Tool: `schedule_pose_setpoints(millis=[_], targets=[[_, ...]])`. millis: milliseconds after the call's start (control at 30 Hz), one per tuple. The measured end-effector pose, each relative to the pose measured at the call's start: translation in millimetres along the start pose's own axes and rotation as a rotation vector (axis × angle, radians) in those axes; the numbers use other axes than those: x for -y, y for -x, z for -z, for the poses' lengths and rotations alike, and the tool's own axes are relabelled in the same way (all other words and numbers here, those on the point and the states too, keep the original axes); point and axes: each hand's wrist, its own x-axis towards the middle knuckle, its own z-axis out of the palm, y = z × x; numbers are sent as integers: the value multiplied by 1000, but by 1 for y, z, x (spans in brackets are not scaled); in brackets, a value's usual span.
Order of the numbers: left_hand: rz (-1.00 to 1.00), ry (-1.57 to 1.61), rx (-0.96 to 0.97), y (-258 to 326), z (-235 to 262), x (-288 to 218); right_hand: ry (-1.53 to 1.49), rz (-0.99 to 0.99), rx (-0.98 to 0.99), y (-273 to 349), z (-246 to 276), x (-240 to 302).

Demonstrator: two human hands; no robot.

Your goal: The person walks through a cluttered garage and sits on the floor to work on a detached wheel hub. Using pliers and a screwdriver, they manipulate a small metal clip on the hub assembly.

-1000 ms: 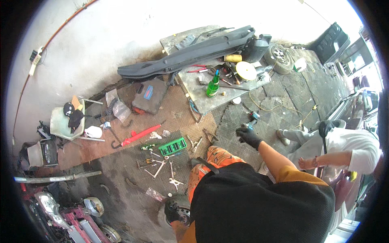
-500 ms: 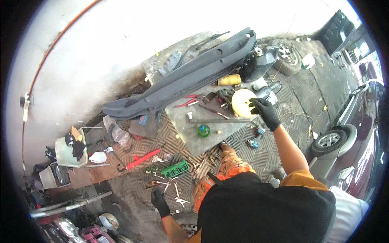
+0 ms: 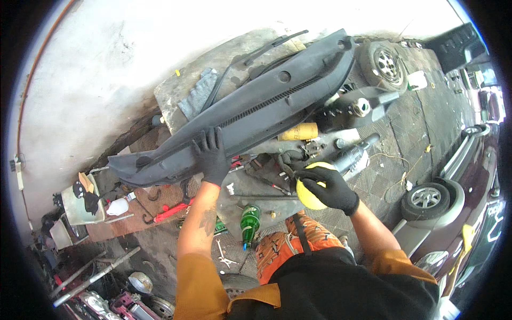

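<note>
Left hand (image 3: 212,159), gloved, fingers spread flat on long dark plastic cowl panel (image 3: 250,106) lying across counter (image 3: 176,96), gripping nothing. Right hand (image 3: 332,188) closed over yellow round object (image 3: 308,193) at counter's near edge. Risk: panel overhangs, could slide off. Green bottle (image 3: 249,222) near edge, possibly tippable. Yellow object's kind unclear.

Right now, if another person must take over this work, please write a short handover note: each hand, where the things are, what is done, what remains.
Left hand: gloved, laid flat on the long dark plastic car panel lying across the workbench; grips nothing.
Right hand: gloved, closed on a yellow round container at the bench's near edge.
Nearby: green bottle upright by the bench, yellow can lying under the panel, red tool on the floor.
Done: panel on the bench.
Left: I cannot tell from this view.
</note>
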Motion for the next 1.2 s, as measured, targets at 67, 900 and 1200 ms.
schedule_pose_setpoints(millis=[67,900,1200], targets=[[21,84,120,-14,11,-9,-30,-35,-140,9,6,-19],[-166,444,346,-103,57,59,459,98,-277,-97,41,-27],[-137,549,337,-103,57,63,356,245,-273,-55,57,-6]])
